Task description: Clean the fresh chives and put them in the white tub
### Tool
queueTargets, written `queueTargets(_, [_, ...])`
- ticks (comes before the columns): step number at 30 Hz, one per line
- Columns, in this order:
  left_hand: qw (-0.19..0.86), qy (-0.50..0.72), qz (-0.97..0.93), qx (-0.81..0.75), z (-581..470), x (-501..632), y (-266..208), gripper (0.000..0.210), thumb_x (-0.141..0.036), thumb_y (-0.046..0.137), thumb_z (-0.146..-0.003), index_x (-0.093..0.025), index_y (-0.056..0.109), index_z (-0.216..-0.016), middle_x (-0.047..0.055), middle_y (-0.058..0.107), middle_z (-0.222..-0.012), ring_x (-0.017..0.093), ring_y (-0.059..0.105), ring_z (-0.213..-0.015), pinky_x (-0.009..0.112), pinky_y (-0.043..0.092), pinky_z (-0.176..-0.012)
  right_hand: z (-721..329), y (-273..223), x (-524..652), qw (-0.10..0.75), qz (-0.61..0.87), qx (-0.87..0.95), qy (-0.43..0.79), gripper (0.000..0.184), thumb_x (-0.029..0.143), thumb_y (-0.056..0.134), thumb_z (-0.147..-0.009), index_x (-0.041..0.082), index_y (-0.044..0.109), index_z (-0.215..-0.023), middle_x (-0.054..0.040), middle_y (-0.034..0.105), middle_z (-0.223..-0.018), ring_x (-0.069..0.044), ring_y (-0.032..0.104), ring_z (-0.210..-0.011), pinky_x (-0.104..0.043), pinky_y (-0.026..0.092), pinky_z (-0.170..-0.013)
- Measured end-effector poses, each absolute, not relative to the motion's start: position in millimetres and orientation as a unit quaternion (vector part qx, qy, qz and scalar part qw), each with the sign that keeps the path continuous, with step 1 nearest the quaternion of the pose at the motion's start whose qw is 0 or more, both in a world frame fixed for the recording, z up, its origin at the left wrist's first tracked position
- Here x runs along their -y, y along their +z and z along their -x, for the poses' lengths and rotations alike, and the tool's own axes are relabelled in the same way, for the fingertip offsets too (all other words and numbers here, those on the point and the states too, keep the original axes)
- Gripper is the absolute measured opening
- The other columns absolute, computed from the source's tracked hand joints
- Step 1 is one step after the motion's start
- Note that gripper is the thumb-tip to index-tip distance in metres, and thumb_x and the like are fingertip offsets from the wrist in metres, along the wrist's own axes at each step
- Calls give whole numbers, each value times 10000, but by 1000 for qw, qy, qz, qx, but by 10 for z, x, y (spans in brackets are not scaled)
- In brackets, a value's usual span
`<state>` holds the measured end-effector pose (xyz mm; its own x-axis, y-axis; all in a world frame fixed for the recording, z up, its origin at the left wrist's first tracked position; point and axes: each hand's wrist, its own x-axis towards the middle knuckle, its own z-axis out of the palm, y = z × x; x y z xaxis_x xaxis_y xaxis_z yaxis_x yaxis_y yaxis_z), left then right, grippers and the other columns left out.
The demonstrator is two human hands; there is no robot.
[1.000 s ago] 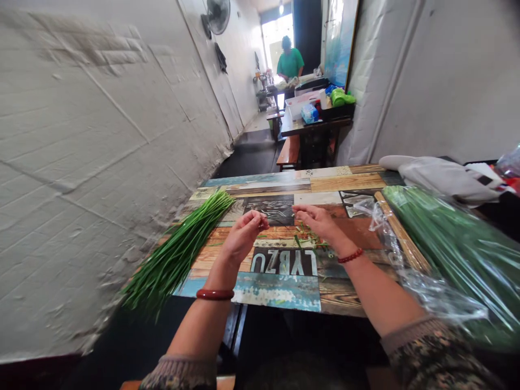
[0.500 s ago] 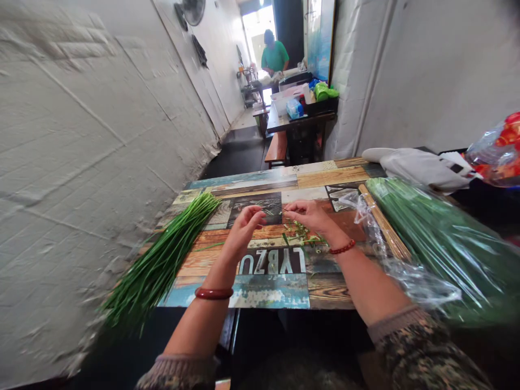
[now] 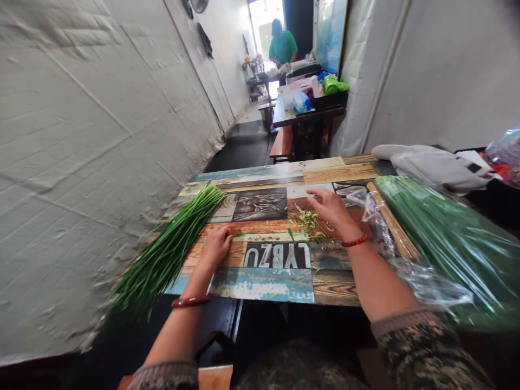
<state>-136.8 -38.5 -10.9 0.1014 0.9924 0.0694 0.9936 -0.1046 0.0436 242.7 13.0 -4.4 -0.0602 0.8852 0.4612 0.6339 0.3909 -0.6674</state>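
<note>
On the left of the table a thick bundle of long green chives (image 3: 173, 244) lies slantwise, its lower ends past the table edge. My left hand (image 3: 216, 245) is beside the bundle, low on the tabletop, fingers curled closed on a single chive stalk (image 3: 244, 233) that sticks out to the right. My right hand (image 3: 328, 207) hovers with fingers apart and nothing visible in them. Just below and left of it is a small pile of pale green chive trimmings (image 3: 309, 221).
A clear plastic bag (image 3: 442, 244) of more greens lies along the right, beside a tan bundle of thin sticks (image 3: 392, 222). Behind it rests a pale cap (image 3: 430, 165). Farther off, a person in green (image 3: 283, 47) stands beyond a dark table (image 3: 284, 116) with boxes. A white wall (image 3: 81, 135) borders the left.
My hands have moved apart. The left came down and left toward the chives and closed on a stalk; the right opened and drew back to the right. The view shifted slightly.
</note>
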Motion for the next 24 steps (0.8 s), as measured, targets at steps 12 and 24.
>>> queueTargets(12, [127,-15,581,803,1684,133,12,353,-197,357,-891,-64,607,-1103,242,577,-1083,352,567,-1023,433,449,-808,-2341,-189,-139,418,524,732,119,288,333,543,-896,186,709,-1080,-103,718,-1082,-255,661,-1009,-419,505,-921])
queueTargets(24, [-152,-315,758,550,388,-364,-305,236,-152,464,-830,-172,649,-975,87,661,-981,209,608,-938,374,490,-890,-2349,-139,-115,334,566,745,115,326,199,418,-963,176,633,-1207,-93,693,-1177,-202,638,-1087,-338,473,-970])
